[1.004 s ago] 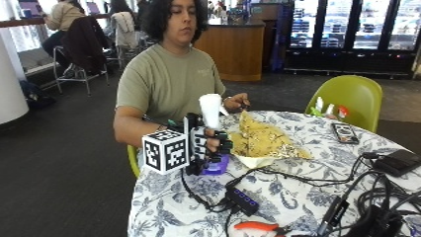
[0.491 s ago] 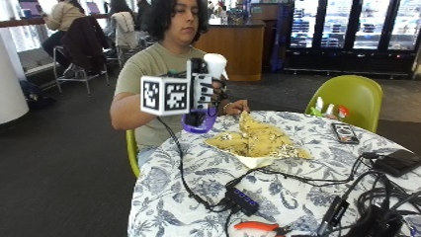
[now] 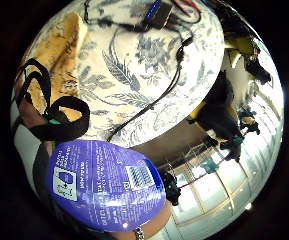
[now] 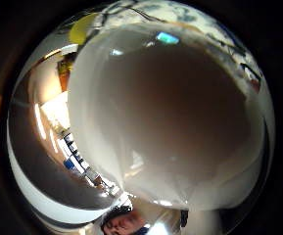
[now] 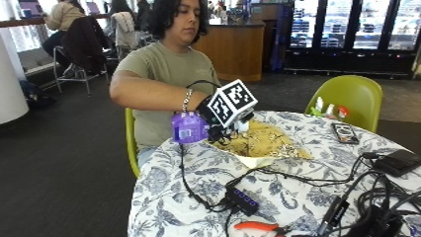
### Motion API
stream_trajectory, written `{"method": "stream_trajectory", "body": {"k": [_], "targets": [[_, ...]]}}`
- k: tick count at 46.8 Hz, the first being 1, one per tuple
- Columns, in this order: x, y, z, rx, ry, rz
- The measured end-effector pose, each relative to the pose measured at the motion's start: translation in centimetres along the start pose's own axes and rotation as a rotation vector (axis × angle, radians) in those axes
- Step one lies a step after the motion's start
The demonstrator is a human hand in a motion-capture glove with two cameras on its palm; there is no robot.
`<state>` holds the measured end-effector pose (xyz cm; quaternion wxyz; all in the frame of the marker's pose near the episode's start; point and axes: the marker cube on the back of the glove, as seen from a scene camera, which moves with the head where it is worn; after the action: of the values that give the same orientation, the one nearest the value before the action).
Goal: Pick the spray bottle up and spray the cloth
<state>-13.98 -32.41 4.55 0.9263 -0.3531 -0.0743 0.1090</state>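
Tipped over since half a second back: spray bottle (image 5: 190, 127) no longer upright at chest height but lying nearly sideways, purple base outward, nozzle end toward the yellow cloth (image 5: 262, 143) heaped on the table (image 5: 197, 197). Held in the gloved right hand (image 5: 220, 116), fingers apparently wrapped round the neck, though hidden from the outside view, with the white body filling the thumb-side palm view and the purple base close beside the palm in the other. Best done now by keeping the nozzle aimed down at the cloth's middle and squeezing the trigger without letting the aim drift onto the cables (image 5: 217, 197) nearby.
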Motion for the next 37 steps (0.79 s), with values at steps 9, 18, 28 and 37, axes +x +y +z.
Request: {"method": "stream_trajectory", "body": {"k": [9,18,28,37], "targets": [[-1.4,-0.1,0.6,-0.019,0.014,-0.018],[-1.4,0.7,-2.0,0.064,-0.009,-0.044],[-2.6,-1.8,1.1,-0.056,-0.127,-0.068],[-11.3,-0.6,-3.3,0.15,-0.299,-0.314]]}}
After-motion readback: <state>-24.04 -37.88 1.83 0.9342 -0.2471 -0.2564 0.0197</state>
